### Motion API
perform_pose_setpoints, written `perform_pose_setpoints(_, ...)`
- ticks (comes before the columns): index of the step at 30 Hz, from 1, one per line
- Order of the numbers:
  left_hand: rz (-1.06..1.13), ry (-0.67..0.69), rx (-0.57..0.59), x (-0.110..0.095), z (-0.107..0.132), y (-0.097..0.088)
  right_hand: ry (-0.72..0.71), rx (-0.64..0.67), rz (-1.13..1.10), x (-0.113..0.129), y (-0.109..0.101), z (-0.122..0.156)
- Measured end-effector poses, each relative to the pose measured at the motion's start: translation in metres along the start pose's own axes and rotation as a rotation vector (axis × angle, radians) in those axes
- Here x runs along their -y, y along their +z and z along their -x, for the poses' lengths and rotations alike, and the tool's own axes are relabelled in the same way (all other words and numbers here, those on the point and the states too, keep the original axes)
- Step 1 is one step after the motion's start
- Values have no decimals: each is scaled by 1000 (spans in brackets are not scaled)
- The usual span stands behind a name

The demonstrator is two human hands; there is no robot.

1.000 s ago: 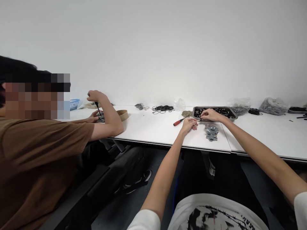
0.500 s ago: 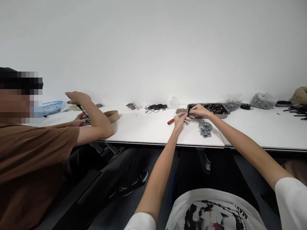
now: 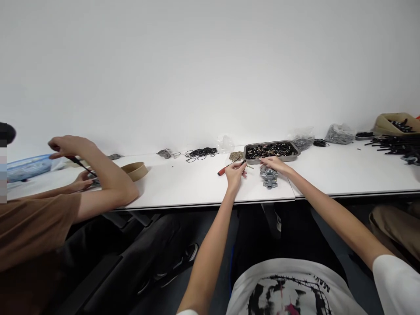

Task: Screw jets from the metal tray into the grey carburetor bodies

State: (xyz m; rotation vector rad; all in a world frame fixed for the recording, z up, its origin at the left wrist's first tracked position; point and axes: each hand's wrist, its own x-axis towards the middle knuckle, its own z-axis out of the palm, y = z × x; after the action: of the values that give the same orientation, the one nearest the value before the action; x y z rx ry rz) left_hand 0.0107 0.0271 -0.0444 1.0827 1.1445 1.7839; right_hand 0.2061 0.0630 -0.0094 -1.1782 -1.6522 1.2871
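Observation:
My left hand point(image 3: 234, 176) is closed in a pinch around a small black-and-brass pin-like piece point(image 3: 249, 166), whose thin end points right. Beside it on the white table lies a red-handled screwdriver point(image 3: 222, 171), its far end partly hidden by the hand. A grey metal casting point(image 3: 269, 178) with a round opening rests in front of me. Over its upper edge is my right hand point(image 3: 276, 164), fingers together; whether they grip anything is hidden. Just behind both hands, a metal tray point(image 3: 297, 158) holds many small black and brass pieces.
Small brass parts point(image 3: 236, 156) are heaped left of the tray, near black rings point(image 3: 201, 152). Bagged parts point(image 3: 340, 134) and black rods point(image 3: 397, 143) lie to the right. A co-worker's arm point(image 3: 108, 179) leans at left beside a tan ring-shaped container point(image 3: 139, 171).
My hands have separated: the right has left the small piece and come over the casting, while the left keeps the piece. The view has turned slightly right.

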Motion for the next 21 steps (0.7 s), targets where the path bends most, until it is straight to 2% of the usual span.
perform_pose_setpoints(3,8,-20,-28,1,23,3,70,29,-174,-13,2,16)
perform_pose_setpoints(7,15,-53,-14,5,41,11,108,61,-371,-16,8,23)
perform_pose_setpoints(13,-12,-80,-15,9,44,20,64,30,-442,-24,10,15)
perform_pose_setpoints(21,32,-67,-76,6,45,20,-47,54,-426,-41,10,3)
